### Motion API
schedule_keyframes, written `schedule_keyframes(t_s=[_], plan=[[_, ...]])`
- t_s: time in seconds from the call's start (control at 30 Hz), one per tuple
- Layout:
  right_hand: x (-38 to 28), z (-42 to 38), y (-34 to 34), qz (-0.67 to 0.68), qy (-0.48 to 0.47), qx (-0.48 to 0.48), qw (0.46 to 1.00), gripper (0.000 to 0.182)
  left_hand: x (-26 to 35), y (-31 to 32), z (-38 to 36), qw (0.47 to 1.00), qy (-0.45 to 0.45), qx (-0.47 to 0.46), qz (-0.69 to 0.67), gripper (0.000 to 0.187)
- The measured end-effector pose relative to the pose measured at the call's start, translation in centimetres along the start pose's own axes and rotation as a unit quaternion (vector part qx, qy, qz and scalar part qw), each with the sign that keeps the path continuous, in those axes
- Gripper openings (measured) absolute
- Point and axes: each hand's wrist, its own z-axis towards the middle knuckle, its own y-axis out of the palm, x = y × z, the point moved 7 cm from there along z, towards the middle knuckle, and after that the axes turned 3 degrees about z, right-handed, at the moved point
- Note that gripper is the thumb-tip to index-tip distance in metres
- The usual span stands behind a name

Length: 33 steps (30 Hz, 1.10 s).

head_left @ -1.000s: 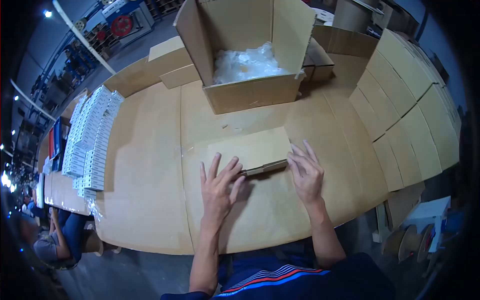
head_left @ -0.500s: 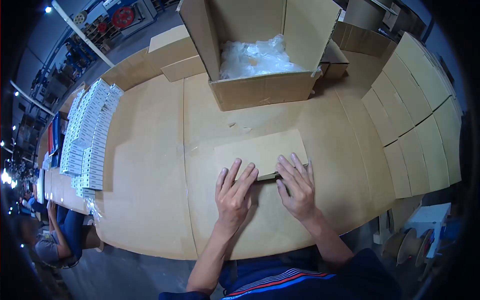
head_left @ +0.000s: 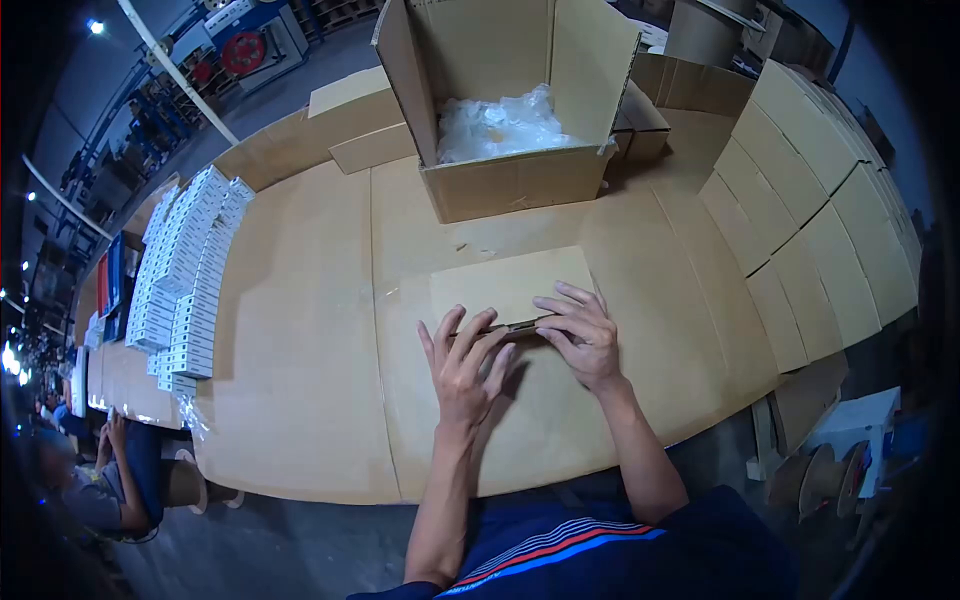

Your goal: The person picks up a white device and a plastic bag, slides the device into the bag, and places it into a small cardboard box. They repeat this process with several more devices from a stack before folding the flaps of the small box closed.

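Note:
A flat brown cardboard carton (head_left: pixel 515 282) lies before me on the cardboard-covered table, its near edge lifted and showing a dark gap. My left hand (head_left: pixel 465 375) grips the left part of that edge, fingers bent over it and thumb at the near side. At the right part, my right hand (head_left: pixel 585 342) pinches the same edge, fingers curled above and thumb below. Parts of the edge are hidden under the fingers.
A large open box (head_left: pixel 520 185) with clear plastic bags (head_left: pixel 505 125) stands at the back. White small boxes (head_left: pixel 190 280) are stacked left, brown cartons (head_left: pixel 810 220) right. A seated person (head_left: pixel 110 480) is at far left. Cardboard scraps (head_left: pixel 462 247) lie beyond the carton.
My fingers have gone from lying fairly flat on the carton to bending around its near edge. That edge has risen slightly. The whole view has shifted a little.

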Motion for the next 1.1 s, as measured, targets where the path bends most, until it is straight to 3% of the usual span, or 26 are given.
schedule_keyframes(t_s=[0.17, 0.33, 0.73, 0.93, 1.1], plan=[[-0.6, 0.2, 0.2, 0.024, 0.055, 0.012, 0.998, 0.01, -0.8, 1.0, 0.4, 0.99, -0.091, 0.073, -0.08, 0.012], [-1.0, -0.7, 0.7, -0.011, 0.073, 0.027, 0.997, 0.005, -0.1, 0.6, 0.3, 0.989, -0.099, 0.094, -0.063, 0.008], [-0.6, -0.9, 1.9, -0.017, 0.081, 0.08, 0.993, 0.009, -0.4, 1.3, 0.0, 0.982, -0.14, 0.072, -0.106, 0.01], [-1.4, -1.0, 1.7, -0.053, 0.083, 0.062, 0.993, 0.005, -0.4, 1.5, -0.3, 0.979, -0.156, 0.076, -0.109, 0.01], [-1.0, -1.0, 1.9, -0.059, 0.076, 0.065, 0.993, 0.014, -0.8, 1.9, -0.3, 0.975, -0.18, 0.082, -0.104, 0.014]])
